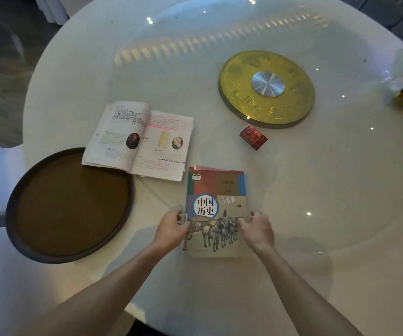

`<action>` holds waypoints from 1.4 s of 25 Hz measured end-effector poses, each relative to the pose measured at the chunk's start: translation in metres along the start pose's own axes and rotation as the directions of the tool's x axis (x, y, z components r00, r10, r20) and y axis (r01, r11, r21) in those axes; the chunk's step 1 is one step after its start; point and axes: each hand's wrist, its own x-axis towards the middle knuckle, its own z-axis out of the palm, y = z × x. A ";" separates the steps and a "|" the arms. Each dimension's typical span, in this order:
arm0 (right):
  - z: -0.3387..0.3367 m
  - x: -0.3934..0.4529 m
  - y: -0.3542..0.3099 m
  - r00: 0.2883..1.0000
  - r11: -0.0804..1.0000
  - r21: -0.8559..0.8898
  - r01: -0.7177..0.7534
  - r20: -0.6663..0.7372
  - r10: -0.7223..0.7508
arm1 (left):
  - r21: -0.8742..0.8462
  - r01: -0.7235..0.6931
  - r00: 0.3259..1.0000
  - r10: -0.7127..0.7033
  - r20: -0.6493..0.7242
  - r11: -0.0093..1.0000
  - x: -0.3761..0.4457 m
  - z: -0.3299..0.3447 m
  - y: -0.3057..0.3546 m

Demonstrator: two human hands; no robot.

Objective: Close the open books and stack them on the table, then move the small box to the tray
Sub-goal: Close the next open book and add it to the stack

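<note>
Near book [216, 212] is showing grey horses on tan; small box [253, 137] is glowing red; tray [70, 204] is looking brown, dark-rimmed

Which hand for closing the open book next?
Left. The open book lies up and left of the closed book, on the left hand's side beside the tray. The right hand would probably have to cross over the closed book.

2 books [216, 209] [139, 139], 1 small box [253, 137], 1 tray [71, 204], 2 hands [171, 229] [257, 230].
</note>
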 end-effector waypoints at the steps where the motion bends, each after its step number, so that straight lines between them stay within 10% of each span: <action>1: 0.000 0.003 0.002 1.000 1.000 0.013 -0.012 -0.005 0.012 | -0.019 -0.014 0.999 0.015 0.030 1.000 0.005 0.000 0.004; 11: 0.005 0.002 0.003 0.999 0.999 0.011 -0.035 0.017 0.034 | 0.328 -0.061 0.998 0.047 0.048 0.943 0.040 0.020 0.010; 23: 0.003 0.020 -0.012 0.996 0.978 0.191 -0.085 -0.020 0.091 | -0.174 0.091 0.994 -0.078 0.081 0.981 0.061 0.019 0.023; 35: -0.009 0.048 -0.014 0.992 0.986 0.126 -0.105 -0.058 0.114 | -0.054 0.011 0.989 -0.003 0.149 0.999 0.085 0.047 0.052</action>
